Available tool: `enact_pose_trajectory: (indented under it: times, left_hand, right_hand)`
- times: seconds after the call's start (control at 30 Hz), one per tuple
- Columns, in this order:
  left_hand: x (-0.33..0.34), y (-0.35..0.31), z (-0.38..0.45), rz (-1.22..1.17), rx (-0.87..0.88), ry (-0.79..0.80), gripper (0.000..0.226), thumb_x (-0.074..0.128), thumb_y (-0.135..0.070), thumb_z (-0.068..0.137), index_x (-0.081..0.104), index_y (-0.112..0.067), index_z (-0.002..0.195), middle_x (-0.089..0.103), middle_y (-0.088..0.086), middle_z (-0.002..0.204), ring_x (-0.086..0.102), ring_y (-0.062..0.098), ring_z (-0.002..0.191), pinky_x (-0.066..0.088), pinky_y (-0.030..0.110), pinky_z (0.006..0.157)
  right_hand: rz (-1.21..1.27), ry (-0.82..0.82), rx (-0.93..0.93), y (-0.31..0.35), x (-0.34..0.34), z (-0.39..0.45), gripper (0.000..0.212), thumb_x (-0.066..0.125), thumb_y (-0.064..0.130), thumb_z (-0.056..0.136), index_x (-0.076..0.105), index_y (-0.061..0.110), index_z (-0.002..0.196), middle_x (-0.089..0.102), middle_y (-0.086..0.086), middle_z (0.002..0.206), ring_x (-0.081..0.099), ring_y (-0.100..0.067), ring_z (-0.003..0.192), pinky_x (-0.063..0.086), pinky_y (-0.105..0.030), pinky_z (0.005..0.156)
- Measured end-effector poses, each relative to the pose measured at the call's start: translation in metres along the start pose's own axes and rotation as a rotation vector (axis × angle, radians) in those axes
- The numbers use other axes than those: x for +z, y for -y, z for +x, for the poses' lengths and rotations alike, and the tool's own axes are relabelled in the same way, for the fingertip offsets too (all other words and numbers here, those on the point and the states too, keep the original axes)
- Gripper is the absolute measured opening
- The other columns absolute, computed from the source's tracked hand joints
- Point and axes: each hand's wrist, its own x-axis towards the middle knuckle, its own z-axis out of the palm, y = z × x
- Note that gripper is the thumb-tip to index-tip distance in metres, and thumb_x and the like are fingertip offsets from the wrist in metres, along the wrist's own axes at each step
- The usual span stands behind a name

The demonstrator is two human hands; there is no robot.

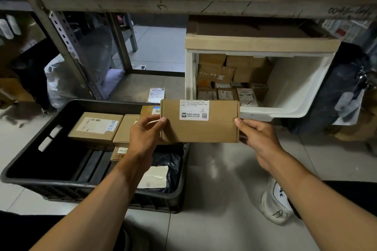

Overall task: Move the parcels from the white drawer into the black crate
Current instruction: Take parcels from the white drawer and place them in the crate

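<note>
2 bare forearms reach up from the bottom edge of the frame, with no sleeves, watch or bands on either wrist. The left hand (146,134) and the right hand (257,138) wear no gloves or rings. At the lower right, a white shoe (272,204) with dark markings shows beside dark fabric, possibly trousers.

Dim, edge-warped, shadowy upper corners.

— Where can we get into the black crate (30,161)?
— Its left half lies bare; boxes (95,127) and a black bag (167,162) fill the right.
— And the white drawer (293,89)?
— Open on its right side; parcels (230,79) crowd the left, the shelf (183,0) low above.
</note>
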Motion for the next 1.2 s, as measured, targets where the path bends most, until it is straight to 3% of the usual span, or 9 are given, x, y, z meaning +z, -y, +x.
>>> enact_pose_trajectory:
  times: [0.1,0.2,0.43,0.6,0.7,0.83,0.97,1.07,1.2]
  left_hand:
    - [0.003,0.001,0.001,-0.013,0.003,-0.077,0.010,0.070,-0.013,0.092,0.062,-0.016,0.089,0.069,0.003,0.091,0.064,0.019,0.088,0.055,0.041,0.075]
    - [0.003,0.001,-0.002,-0.047,-0.025,-0.089,0.011,0.066,-0.009,0.094,0.062,-0.016,0.088,0.066,0.002,0.092,0.063,0.015,0.086,0.058,0.034,0.067]
    - [-0.004,0.000,0.000,-0.106,-0.089,-0.085,0.028,0.048,-0.004,0.102,0.073,-0.016,0.099,0.069,0.009,0.115,0.067,0.025,0.094,0.053,0.024,0.057]
    - [-0.009,0.004,-0.001,-0.075,-0.069,-0.019,0.048,0.042,0.016,0.093,0.074,-0.019,0.100,0.071,0.011,0.113,0.066,0.029,0.107,0.057,0.029,0.072]
    - [-0.009,0.005,-0.002,-0.069,-0.048,0.016,0.042,0.049,0.016,0.093,0.072,-0.014,0.111,0.074,0.009,0.110,0.069,0.027,0.107,0.058,0.027,0.073]
    - [-0.012,0.006,-0.002,-0.066,-0.038,0.031,0.039,0.054,0.013,0.093,0.069,-0.011,0.121,0.072,0.009,0.115,0.070,0.025,0.106,0.058,0.026,0.076]
    - [-0.014,0.011,0.000,-0.026,-0.031,0.039,0.035,0.060,0.004,0.094,0.066,-0.008,0.126,0.072,0.010,0.117,0.068,0.025,0.109,0.056,0.029,0.083]
    - [-0.012,0.009,-0.002,0.016,-0.006,0.038,0.030,0.063,-0.001,0.094,0.069,-0.012,0.121,0.073,0.007,0.116,0.068,0.023,0.111,0.054,0.037,0.096]
    - [-0.012,0.007,-0.003,0.011,-0.010,0.034,0.022,0.065,-0.006,0.094,0.072,-0.015,0.113,0.075,0.004,0.112,0.069,0.023,0.109,0.053,0.042,0.099]
  right_hand:
    - [0.011,-0.033,-0.043,0.003,0.004,0.000,0.003,0.068,0.018,0.095,0.069,0.019,0.097,0.073,-0.005,0.096,0.067,-0.020,0.093,0.057,-0.035,0.083]
    - [0.007,-0.026,-0.042,0.005,0.006,0.002,0.004,0.066,0.013,0.096,0.065,0.016,0.098,0.070,-0.010,0.097,0.065,-0.019,0.088,0.053,-0.028,0.069]
    - [0.134,0.010,0.012,0.007,0.007,0.003,0.026,0.054,0.003,0.101,0.072,0.020,0.093,0.067,-0.003,0.104,0.062,-0.016,0.098,0.056,-0.029,0.079]
    - [0.059,0.039,0.019,0.003,0.004,0.005,0.046,0.049,-0.017,0.092,0.072,0.021,0.105,0.070,-0.003,0.110,0.064,-0.019,0.106,0.057,-0.036,0.092]
    - [0.015,0.041,0.008,0.001,0.003,0.005,0.048,0.050,-0.017,0.090,0.072,0.020,0.111,0.071,-0.002,0.110,0.065,-0.018,0.106,0.058,-0.036,0.090]
    - [0.007,0.050,0.003,-0.001,0.001,0.004,0.044,0.058,-0.013,0.089,0.073,0.025,0.107,0.073,-0.002,0.110,0.067,-0.021,0.107,0.057,-0.035,0.089]
    - [0.002,0.081,-0.004,0.002,-0.001,0.000,0.027,0.069,0.005,0.092,0.070,0.030,0.101,0.072,0.002,0.110,0.066,-0.018,0.108,0.055,-0.034,0.089]
    - [0.011,0.079,-0.002,0.004,0.000,-0.002,0.019,0.071,0.014,0.092,0.070,0.030,0.102,0.071,0.005,0.109,0.064,-0.012,0.108,0.053,-0.034,0.091]
    - [-0.004,0.056,0.014,0.004,0.003,-0.002,0.004,0.071,0.019,0.093,0.070,0.020,0.096,0.074,0.001,0.101,0.067,-0.014,0.105,0.052,-0.039,0.097]
